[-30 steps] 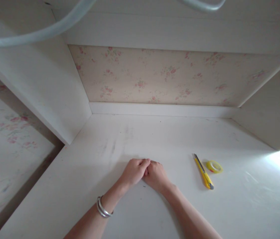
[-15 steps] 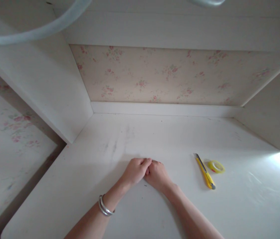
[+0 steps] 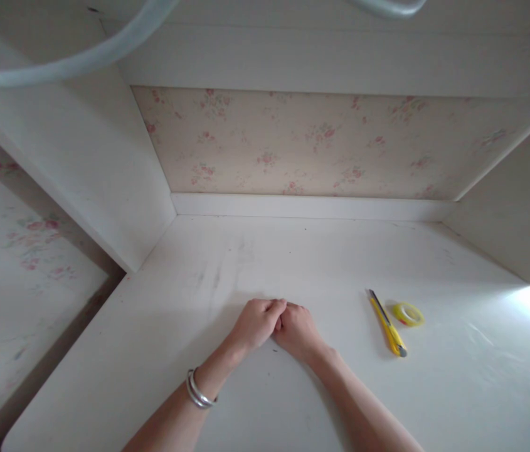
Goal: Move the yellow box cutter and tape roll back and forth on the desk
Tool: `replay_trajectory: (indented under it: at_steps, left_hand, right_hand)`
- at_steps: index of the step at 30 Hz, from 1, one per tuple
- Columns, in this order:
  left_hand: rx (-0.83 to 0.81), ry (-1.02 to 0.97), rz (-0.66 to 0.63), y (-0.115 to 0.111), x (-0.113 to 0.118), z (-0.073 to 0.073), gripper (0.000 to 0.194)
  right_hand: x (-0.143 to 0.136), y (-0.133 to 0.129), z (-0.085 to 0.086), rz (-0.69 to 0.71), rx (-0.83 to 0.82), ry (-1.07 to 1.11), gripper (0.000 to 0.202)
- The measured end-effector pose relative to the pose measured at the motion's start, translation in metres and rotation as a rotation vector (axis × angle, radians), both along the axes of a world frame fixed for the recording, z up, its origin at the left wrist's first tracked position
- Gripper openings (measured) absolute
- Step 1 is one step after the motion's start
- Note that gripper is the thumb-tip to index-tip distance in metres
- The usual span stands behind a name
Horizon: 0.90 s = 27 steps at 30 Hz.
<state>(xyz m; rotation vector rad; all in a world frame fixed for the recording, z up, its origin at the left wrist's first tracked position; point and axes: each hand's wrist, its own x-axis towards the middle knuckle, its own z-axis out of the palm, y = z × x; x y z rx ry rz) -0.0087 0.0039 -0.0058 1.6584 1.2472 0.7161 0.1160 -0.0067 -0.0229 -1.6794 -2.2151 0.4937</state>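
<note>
Both L hand and R hand sit clasped on the white bench, fingers curled closed, L thumb against R hand. Pos. unchanged vs. a sec. ago; only camera angle has shifted slightly. Yellow utility knife lies to the R, apart from both, w/ yellow tape roll just beside it, likewise unmoved. Silver bangles circle L wrist.
</note>
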Motion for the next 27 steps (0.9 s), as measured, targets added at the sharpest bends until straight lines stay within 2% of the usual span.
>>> replay_trajectory:
  at_steps: [27]
  left_hand:
    - [0.028, 0.025, -0.002, -0.0003, -0.0003, 0.0008, 0.052]
  right_hand:
    - [-0.0009, -0.0001, -0.0029, -0.026, 0.000, -0.015, 0.014]
